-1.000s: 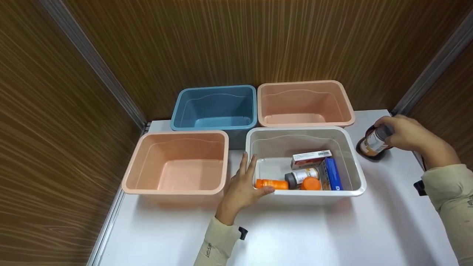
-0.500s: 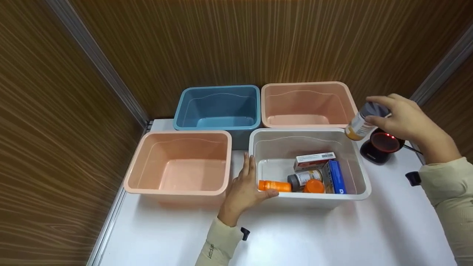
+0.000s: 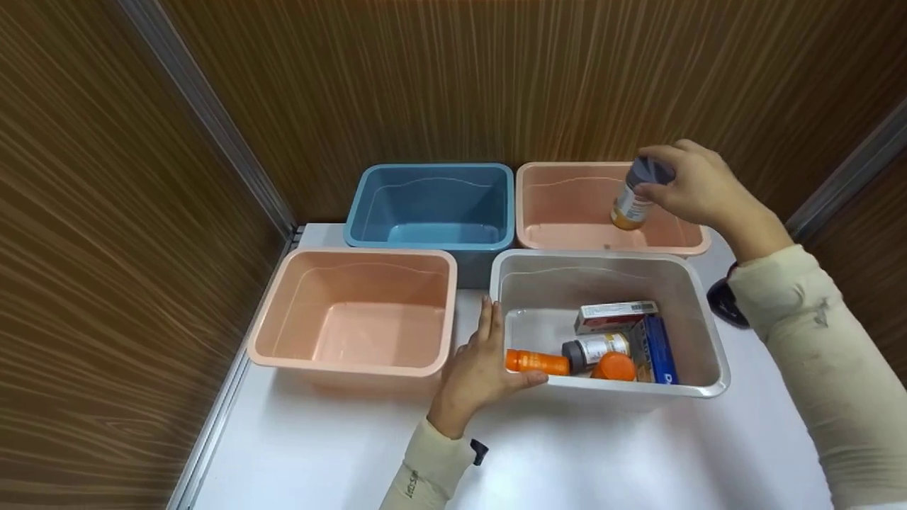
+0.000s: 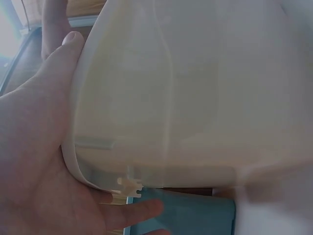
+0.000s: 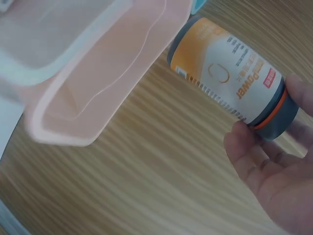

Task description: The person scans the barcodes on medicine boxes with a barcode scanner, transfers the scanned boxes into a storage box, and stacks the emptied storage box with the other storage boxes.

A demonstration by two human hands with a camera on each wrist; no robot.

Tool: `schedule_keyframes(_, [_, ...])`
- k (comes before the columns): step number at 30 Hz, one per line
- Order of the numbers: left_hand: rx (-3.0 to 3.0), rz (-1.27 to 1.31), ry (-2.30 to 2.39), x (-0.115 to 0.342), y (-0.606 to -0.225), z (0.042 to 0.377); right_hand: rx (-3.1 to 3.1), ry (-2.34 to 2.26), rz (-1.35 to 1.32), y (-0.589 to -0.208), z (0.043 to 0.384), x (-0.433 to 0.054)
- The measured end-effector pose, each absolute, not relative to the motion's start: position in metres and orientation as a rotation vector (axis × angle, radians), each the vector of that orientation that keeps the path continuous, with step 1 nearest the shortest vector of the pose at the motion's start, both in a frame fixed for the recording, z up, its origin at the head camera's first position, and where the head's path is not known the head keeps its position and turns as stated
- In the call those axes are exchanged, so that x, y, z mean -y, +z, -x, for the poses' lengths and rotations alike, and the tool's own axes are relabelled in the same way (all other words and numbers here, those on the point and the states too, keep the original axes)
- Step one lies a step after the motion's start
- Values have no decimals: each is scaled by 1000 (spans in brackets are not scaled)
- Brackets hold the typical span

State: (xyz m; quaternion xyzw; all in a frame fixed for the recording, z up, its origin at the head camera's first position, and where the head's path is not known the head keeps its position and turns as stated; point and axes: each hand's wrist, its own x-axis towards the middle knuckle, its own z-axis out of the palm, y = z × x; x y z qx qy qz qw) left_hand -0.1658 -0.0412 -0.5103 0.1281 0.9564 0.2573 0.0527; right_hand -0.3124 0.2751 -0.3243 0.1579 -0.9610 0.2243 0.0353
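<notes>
Left hand [image 3: 473, 379] with straight fingers, clasping nothing: from my remote post I see it resting at the near left corner of the white bin [image 3: 553, 283], thumb along the front rim, fingers against the left side.

From the far left, I have wood-grain panels [image 3: 71, 248] standing round the white table [image 3: 312, 453]. On it, a front peach bin [image 3: 382, 329] sits just left of that hand, with the blue bin [image 3: 439, 205] behind and to the right.

Next comes the white bin itself. Inside, I pick out an orange bottle [image 3: 537, 362] lying near the front, a grey-capped bottle [image 3: 601, 347] on its side, an orange cap [image 3: 613, 367] close by, a red and white box [image 3: 613, 317] farther back, and a blue box [image 3: 660, 350] towards the right wall.

Behind stands the back peach bin [image 3: 567, 198]. Against its right part in my head view, the right hand [image 3: 698, 185] grasps the held bottle [image 3: 633, 205] by its dark cap [image 3: 641, 172], tilted, base down and leftward. My right wrist view shows its white and orange label [image 5: 220, 73]. How high it hangs I can't tell.

At the right, a black device [image 3: 724, 303] is partly covered by the right sleeve [image 3: 793, 304].
</notes>
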Motion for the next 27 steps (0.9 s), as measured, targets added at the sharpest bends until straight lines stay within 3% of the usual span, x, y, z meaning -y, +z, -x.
schedule_keyframes(12, [-2902, -383, 775, 34, -509, 160, 2888, 894, -472, -338, 364, -202])
schedule_keyframes(27, [-2956, -431, 735, 31, -510, 169, 2862, 958, -661, -376, 376, -125])
